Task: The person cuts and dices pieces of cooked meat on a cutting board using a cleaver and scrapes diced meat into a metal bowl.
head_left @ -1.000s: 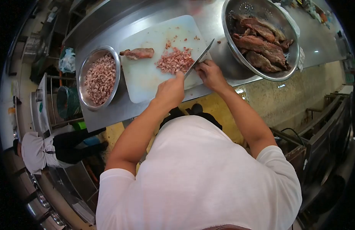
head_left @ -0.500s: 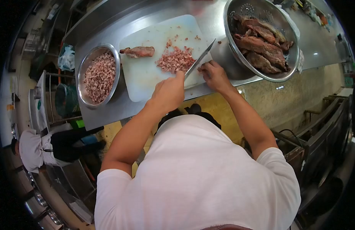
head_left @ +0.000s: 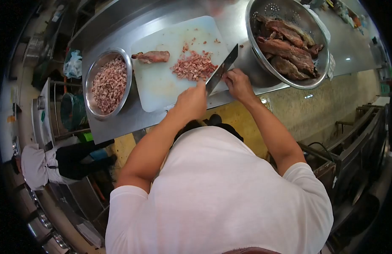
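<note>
My left hand (head_left: 191, 101) is closed round the handle of a knife (head_left: 223, 67), its broad blade slanting up and to the right. Just right of the blade, my right hand (head_left: 239, 84) has its fingers bent and pinched on a small piece of meat, mostly hidden by fingers and blade. Both hands are at the near right part of a white cutting board (head_left: 155, 91). A heap of diced meat (head_left: 193, 65) lies left of the blade. Farther left on the board rests an uncut strip of meat (head_left: 151, 56).
Left of the board, a metal bowl (head_left: 129, 86) holds diced meat. At the right, a metal colander (head_left: 252, 42) holds several large cooked meat pieces. Everything stands on a steel table (head_left: 109, 129). Another person (head_left: 56, 163) stands at the far left.
The knife blade has turned so its broad face shows more, and my left hand has shifted slightly right. My right hand stays by the blade, moved only a little.
</note>
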A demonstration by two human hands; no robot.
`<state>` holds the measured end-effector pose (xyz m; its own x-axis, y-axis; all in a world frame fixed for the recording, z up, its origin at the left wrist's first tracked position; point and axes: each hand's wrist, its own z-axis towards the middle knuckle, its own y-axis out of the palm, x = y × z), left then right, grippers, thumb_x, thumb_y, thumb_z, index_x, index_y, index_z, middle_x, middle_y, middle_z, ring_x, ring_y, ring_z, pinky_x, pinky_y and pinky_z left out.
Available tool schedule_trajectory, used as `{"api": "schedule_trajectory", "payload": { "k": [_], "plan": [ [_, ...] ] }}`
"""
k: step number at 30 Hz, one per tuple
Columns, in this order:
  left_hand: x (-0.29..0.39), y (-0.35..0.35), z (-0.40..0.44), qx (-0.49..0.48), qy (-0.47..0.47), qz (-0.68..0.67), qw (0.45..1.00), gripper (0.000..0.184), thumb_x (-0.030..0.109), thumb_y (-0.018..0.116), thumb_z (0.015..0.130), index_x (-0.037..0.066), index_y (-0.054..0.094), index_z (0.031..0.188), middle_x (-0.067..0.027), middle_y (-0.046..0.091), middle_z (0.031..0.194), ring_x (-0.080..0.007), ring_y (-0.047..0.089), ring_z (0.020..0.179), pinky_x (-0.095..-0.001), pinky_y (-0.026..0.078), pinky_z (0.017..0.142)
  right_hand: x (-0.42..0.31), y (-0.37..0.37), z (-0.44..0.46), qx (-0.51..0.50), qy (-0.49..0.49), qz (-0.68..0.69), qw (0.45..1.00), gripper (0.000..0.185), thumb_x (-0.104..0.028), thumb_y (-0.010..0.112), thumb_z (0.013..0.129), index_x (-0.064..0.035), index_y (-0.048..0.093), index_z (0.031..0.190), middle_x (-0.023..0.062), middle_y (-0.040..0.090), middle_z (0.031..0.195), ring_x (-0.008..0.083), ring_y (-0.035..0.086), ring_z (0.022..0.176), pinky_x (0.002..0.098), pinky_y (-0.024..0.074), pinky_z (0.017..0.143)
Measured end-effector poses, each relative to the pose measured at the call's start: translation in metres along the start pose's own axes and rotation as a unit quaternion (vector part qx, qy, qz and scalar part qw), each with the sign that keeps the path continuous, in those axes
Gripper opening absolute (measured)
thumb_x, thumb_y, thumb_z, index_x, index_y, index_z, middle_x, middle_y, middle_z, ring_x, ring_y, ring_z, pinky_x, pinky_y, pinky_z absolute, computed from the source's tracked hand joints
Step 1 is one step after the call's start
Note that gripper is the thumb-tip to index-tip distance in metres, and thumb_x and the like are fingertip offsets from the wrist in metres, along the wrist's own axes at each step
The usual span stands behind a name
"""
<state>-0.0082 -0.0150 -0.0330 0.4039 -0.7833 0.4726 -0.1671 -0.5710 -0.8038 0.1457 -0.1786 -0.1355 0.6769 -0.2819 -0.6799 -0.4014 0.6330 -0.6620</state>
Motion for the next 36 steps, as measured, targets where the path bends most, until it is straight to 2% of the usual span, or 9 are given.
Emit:
{"api": "schedule_trajectory", "payload": {
  "k": [6, 8, 11, 16, 24, 27, 29, 32, 36],
  "plan": [
    [-0.037, -0.043, -0.033, 0.097, -0.025, -0.063, 0.993, 0.021, 0.019, 0.055, 0.102, -0.002, 0.054, 0.103, -0.0310, 0.068, 0.090, -0.0532, 0.065, 0.090, -0.0599, 0.049, 0.079, 0.004, 0.007, 0.015, -0.025, -0.020, 0.006, 0.999, 0.052, -0.025, 0.082, 0.085, -0.0063, 0.064, 0.130, 0.0224, 0.063, 0.130, 0.0416, 0.061, 0.121, 0.0471, 0.0515, 0.100],
    [-0.054, -0.053, -0.051, 0.111, -0.081, -0.082, 0.987, 0.022, 0.021, 0.056, 0.101, -0.001, 0.054, 0.103, -0.0329, 0.068, 0.094, -0.0541, 0.064, 0.095, -0.0612, 0.049, 0.083, -0.005, 0.008, 0.023, -0.069, -0.061, -0.173, 0.981, 0.098, -0.049, 0.083, 0.083, 0.0003, 0.039, 0.155, 0.0282, 0.040, 0.158, 0.0443, 0.037, 0.148, 0.0519, 0.0320, 0.121],
    [-0.086, -0.046, -0.056, 0.160, -0.104, -0.029, 0.981, 0.022, 0.021, 0.054, 0.102, -0.001, 0.054, 0.105, -0.0329, 0.069, 0.097, -0.0548, 0.064, 0.097, -0.0617, 0.048, 0.085, 0.003, 0.021, 0.053, -0.148, -0.002, -0.201, 0.968, 0.125, -0.072, 0.073, 0.081, 0.0073, 0.019, 0.161, 0.0294, 0.021, 0.168, 0.0427, 0.014, 0.159, 0.0540, 0.0121, 0.128],
    [-0.097, -0.037, -0.043, 0.181, -0.141, 0.017, 0.973, 0.018, 0.016, 0.051, 0.101, 0.001, 0.054, 0.111, -0.0287, 0.071, 0.096, -0.0534, 0.067, 0.091, -0.0601, 0.051, 0.084, 0.015, 0.045, 0.118, -0.103, -0.020, -0.209, 0.972, 0.121, -0.079, 0.060, 0.086, 0.0081, 0.021, 0.161, 0.0283, 0.023, 0.168, 0.0415, 0.017, 0.158, 0.0531, 0.0144, 0.128],
    [-0.080, -0.022, -0.033, 0.142, -0.059, 0.110, 0.982, 0.015, 0.018, 0.048, 0.102, 0.004, 0.053, 0.103, -0.0300, 0.068, 0.084, -0.0552, 0.065, 0.082, -0.0635, 0.050, 0.078, -0.001, 0.047, 0.114, -0.214, -0.084, 0.030, 0.973, 0.079, -0.051, 0.062, 0.098, 0.0081, 0.046, 0.148, 0.0296, 0.041, 0.158, 0.0426, 0.032, 0.152, 0.0501, 0.0212, 0.127],
    [-0.101, -0.027, -0.053, 0.180, -0.046, 0.031, 0.982, 0.017, 0.021, 0.053, 0.103, 0.004, 0.056, 0.104, -0.0220, 0.066, 0.074, -0.0426, 0.068, 0.066, -0.0538, 0.053, 0.064, 0.007, 0.028, 0.086, -0.181, -0.101, -0.033, 0.978, 0.111, -0.067, 0.074, 0.082, 0.0068, 0.034, 0.155, 0.0283, 0.034, 0.162, 0.0440, 0.029, 0.153, 0.0516, 0.0200, 0.127],
    [-0.108, -0.042, -0.068, 0.101, -0.173, -0.291, 0.936, 0.019, 0.023, 0.058, 0.105, 0.005, 0.061, 0.109, -0.0079, 0.060, 0.067, -0.0214, 0.061, 0.053, -0.0386, 0.051, 0.051, 0.005, 0.026, 0.076, -0.162, -0.082, -0.166, 0.969, 0.146, -0.086, 0.076, 0.061, 0.0039, 0.020, 0.161, 0.0271, 0.023, 0.168, 0.0447, 0.023, 0.155, 0.0526, 0.0178, 0.127],
    [-0.137, -0.027, -0.082, 0.068, -0.214, -0.405, 0.887, 0.017, 0.021, 0.057, 0.105, 0.004, 0.059, 0.104, -0.0005, 0.052, 0.067, -0.0098, 0.052, 0.050, -0.0281, 0.047, 0.045, -0.007, 0.041, 0.088, -0.155, -0.102, -0.161, 0.969, 0.137, -0.084, 0.075, 0.066, 0.0037, 0.028, 0.160, 0.0276, 0.025, 0.167, 0.0446, 0.021, 0.156, 0.0521, 0.0176, 0.128],
    [-0.130, -0.013, -0.082, 0.047, -0.195, -0.470, 0.860, 0.018, 0.022, 0.056, 0.106, 0.005, 0.059, 0.109, -0.0001, 0.053, 0.068, -0.0115, 0.052, 0.049, -0.0305, 0.048, 0.046, -0.013, 0.067, 0.099, -0.183, -0.121, -0.162, 0.962, 0.124, -0.080, 0.073, 0.072, 0.0034, 0.037, 0.156, 0.0284, 0.033, 0.163, 0.0449, 0.025, 0.154, 0.0514, 0.0188, 0.127]
  ]
}}
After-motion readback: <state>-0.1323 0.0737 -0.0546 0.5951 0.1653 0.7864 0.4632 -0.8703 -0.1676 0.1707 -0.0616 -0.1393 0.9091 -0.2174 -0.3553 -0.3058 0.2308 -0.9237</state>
